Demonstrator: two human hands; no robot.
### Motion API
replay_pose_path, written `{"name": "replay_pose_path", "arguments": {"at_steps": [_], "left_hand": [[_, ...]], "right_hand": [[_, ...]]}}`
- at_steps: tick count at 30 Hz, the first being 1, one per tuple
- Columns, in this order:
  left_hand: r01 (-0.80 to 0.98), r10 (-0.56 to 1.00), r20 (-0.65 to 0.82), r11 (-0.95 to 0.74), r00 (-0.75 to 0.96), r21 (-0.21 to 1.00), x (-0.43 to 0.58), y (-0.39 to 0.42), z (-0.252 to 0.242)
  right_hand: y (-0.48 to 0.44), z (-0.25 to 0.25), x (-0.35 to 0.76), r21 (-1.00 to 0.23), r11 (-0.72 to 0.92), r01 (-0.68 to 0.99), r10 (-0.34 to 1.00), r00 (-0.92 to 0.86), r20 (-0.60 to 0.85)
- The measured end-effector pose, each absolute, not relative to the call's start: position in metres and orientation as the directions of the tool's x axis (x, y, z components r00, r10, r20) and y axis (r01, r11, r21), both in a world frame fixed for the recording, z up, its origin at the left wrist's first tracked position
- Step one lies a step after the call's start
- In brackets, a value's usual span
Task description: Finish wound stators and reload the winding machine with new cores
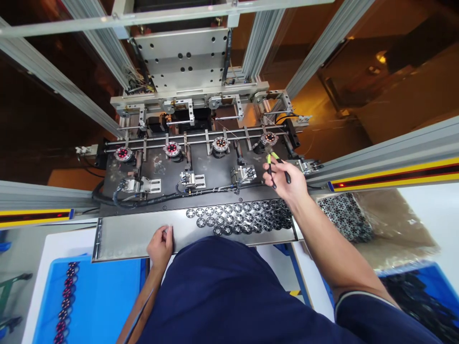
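My right hand (289,181) grips pliers (269,160) with green and black handles. The pliers' jaws reach toward the rightmost round fixture (269,139), which carries a disc with copper-coloured parts; whether they touch it is not clear. Three more round fixtures stand in line to the left: one with a copper-toned disc (220,144) and two with red-lit discs (172,150) (123,154). My left hand (160,246) rests at the front edge of a metal tray (132,234), its fingers curled. What they hold, if anything, is hidden. Rows of black and silver discs (228,220) lie on the tray's right side.
Metal clamps (244,174) and a black cable (168,197) sit before the fixtures. Yellow sensor bars (394,173) flank the station. A blue bin (103,296) with discs is lower left. At right are a plastic-lined box (398,234) of discs and a blue bin (442,282).
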State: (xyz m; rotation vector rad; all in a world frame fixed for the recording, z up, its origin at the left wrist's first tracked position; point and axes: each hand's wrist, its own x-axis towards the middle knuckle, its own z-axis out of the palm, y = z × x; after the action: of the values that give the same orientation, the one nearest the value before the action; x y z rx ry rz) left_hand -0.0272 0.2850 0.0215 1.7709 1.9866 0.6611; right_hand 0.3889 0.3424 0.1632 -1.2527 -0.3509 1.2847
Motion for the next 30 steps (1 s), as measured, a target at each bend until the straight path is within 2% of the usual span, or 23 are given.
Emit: {"name": "replay_pose_path", "arguments": {"at_steps": [2, 4, 5, 7, 9, 11, 13, 18, 24, 27, 30], "left_hand": [[0.788, 0.992, 0.002, 0.102, -0.13, 0.607, -0.027, 0.286, 0.023], [0.765, 0.989, -0.015, 0.121, -0.144, 0.633, -0.026, 0.288, 0.025], [0.751, 0.988, -0.025, 0.132, -0.153, 0.647, -0.025, 0.288, 0.026], [0.712, 0.985, -0.053, 0.156, -0.165, 0.685, -0.025, 0.289, 0.031], [0.656, 0.982, -0.101, 0.182, -0.16, 0.733, -0.026, 0.288, 0.036], [0.586, 0.977, -0.163, 0.214, -0.141, 0.782, -0.028, 0.283, 0.042], [0.519, 0.967, -0.224, 0.254, -0.12, 0.816, -0.03, 0.275, 0.046], [0.447, 0.945, -0.307, 0.324, -0.113, 0.834, -0.036, 0.254, 0.049], [0.557, 0.959, -0.242, 0.283, -0.148, 0.781, -0.04, 0.251, 0.052], [0.655, 0.974, -0.181, 0.224, -0.134, 0.721, -0.038, 0.252, 0.056], [0.755, 0.989, -0.121, 0.143, -0.084, 0.64, -0.041, 0.249, 0.065]], "right_hand": [[0.318, 0.186, 0.375, -0.838, -0.235, -0.492, 0.917, 0.174, -0.359], [0.292, 0.204, 0.355, -0.84, -0.289, -0.459, 0.957, -0.145, -0.25], [0.283, 0.209, 0.342, -0.836, -0.328, -0.44, 0.925, -0.329, -0.189], [0.276, 0.206, 0.308, -0.832, -0.405, -0.38, 0.777, -0.623, -0.094], [0.284, 0.187, 0.266, -0.882, -0.423, -0.209, 0.647, -0.751, -0.133], [0.3, 0.161, 0.219, -0.928, -0.343, 0.147, 0.661, -0.664, -0.35], [0.313, 0.134, 0.176, -0.89, -0.281, 0.359, 0.686, -0.573, -0.448], [0.312, 0.099, 0.123, -0.727, -0.128, 0.675, 0.73, -0.432, -0.53], [0.299, 0.097, 0.121, -0.589, 0.094, 0.803, 0.728, -0.459, -0.51], [0.303, 0.107, 0.132, -0.586, 0.221, 0.78, 0.7, -0.545, -0.461], [0.32, 0.129, 0.161, -0.631, 0.339, 0.698, 0.683, -0.644, -0.346]]}}
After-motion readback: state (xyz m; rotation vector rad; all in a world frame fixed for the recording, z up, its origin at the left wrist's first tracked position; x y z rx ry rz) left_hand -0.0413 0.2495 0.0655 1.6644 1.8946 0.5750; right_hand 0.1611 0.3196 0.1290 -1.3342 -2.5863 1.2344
